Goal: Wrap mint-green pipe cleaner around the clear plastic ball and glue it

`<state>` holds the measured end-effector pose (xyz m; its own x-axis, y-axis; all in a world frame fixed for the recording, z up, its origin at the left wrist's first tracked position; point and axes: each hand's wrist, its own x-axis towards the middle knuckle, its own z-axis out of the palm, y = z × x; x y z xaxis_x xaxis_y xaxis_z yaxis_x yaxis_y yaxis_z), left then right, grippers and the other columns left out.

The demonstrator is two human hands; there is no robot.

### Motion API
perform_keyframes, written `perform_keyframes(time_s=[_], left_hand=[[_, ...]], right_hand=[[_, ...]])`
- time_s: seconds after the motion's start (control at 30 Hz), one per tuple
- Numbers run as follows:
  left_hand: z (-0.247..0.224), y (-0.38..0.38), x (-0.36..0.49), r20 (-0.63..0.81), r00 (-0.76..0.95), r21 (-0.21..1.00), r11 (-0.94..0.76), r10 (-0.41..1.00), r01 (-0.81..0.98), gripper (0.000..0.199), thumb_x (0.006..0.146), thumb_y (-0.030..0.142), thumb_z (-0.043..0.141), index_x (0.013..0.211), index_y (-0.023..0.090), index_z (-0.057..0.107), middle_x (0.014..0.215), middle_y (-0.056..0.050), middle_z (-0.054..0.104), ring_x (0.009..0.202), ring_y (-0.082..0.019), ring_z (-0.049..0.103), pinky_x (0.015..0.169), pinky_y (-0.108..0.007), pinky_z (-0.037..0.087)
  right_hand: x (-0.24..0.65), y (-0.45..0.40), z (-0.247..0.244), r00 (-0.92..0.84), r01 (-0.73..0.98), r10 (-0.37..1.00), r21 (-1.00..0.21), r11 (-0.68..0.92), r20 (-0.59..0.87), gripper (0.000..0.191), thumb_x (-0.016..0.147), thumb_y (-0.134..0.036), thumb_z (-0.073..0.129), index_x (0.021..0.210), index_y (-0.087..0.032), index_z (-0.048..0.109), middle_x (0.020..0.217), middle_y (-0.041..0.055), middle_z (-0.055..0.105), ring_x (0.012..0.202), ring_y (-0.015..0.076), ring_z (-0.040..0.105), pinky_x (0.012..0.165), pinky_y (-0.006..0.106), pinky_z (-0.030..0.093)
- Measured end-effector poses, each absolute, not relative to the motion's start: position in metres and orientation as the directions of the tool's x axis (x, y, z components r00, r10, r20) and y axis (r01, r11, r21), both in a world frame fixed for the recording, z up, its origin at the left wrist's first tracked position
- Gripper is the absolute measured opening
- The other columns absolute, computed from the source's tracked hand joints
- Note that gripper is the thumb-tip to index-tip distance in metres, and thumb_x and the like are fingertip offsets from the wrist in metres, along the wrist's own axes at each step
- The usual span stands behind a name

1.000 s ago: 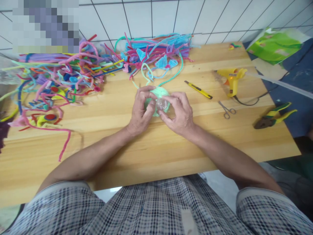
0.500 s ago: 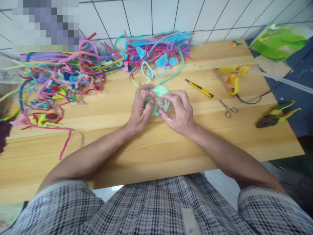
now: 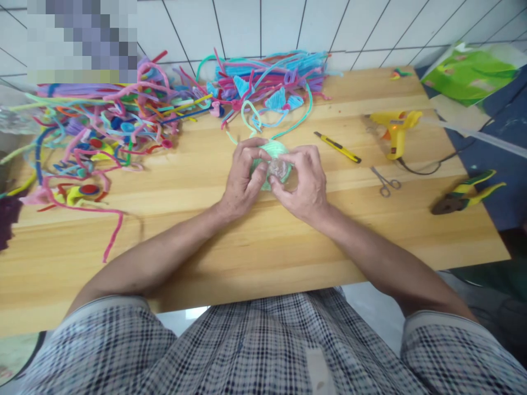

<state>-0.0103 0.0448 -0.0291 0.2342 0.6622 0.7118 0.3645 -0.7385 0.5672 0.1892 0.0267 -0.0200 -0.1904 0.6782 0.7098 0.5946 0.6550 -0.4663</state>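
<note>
A mint-green coil (image 3: 275,147) is held just above or on the wooden table (image 3: 247,258), at the middle of the scene; which of the two cannot be told. Its left side is gripped by the left hand (image 3: 244,178), with fingers curled and thumb drawn in close. A clear, shiny piece (image 3: 279,169) at the coil's face is clasped by the right hand (image 3: 307,184), thumb and forefinger being parted only by its width. At the far left, tangled pipe cleaners (image 3: 140,115) are heaped. To the right of the hands are laid a yellow cutter (image 3: 337,147), scissors (image 3: 386,182), a yellow glue gun (image 3: 396,131) and, farthest right among these tools, pliers (image 3: 465,195)
</note>
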Motion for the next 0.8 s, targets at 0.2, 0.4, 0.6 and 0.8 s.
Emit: perform_keyframes(time_s=[0.2,0.4,0.6,0.8], left_hand=[[-0.0304,0.0413,-0.0088,0.721,0.239,0.545,-0.745,0.650,0.384,0.022,0.121,0.045,0.045,0.132,0.031,0.059,0.145,-0.008,0.066,0.140,-0.024,0.067,0.122,-0.047,0.057],[-0.0277,0.0386,-0.0095,0.709,0.252,0.539,-0.737,0.658,0.409,0.021,0.122,0.043,0.044,0.133,0.032,0.057,0.144,-0.008,0.066,0.140,-0.024,0.066,0.121,-0.046,0.057],[-0.0249,0.0370,-0.0109,0.700,0.274,0.530,-0.737,0.660,0.419,0.023,0.121,0.042,0.045,0.137,0.034,0.061,0.146,-0.008,0.065,0.141,-0.025,0.066,0.122,-0.048,0.057],[-0.0246,0.0400,-0.0125,0.716,0.272,0.496,-0.742,0.643,0.451,0.024,0.121,0.040,0.047,0.132,0.032,0.066,0.144,-0.009,0.067,0.139,-0.025,0.067,0.119,-0.047,0.061]], right_hand=[[0.1875,0.0266,-0.0150,-0.193,0.629,0.666,-0.430,0.647,0.721,0.033,0.098,-0.039,0.076,0.125,-0.027,0.060,0.116,0.0104,0.068,0.116,0.0327,0.069,0.097,0.054,0.067],[0.1880,0.0257,-0.0149,-0.207,0.652,0.628,-0.372,0.660,0.750,0.031,0.102,-0.042,0.072,0.126,-0.026,0.060,0.117,0.0108,0.068,0.113,0.0315,0.070,0.096,0.054,0.067],[0.1892,0.0240,-0.0178,-0.218,0.658,0.624,-0.360,0.662,0.750,0.032,0.104,-0.046,0.069,0.128,-0.027,0.059,0.118,0.0104,0.067,0.114,0.0310,0.070,0.097,0.054,0.066],[0.1923,0.0250,-0.0171,-0.240,0.630,0.650,-0.394,0.669,0.721,0.036,0.105,-0.044,0.070,0.134,-0.025,0.060,0.125,0.0138,0.068,0.120,0.0345,0.070,0.104,0.058,0.063]])
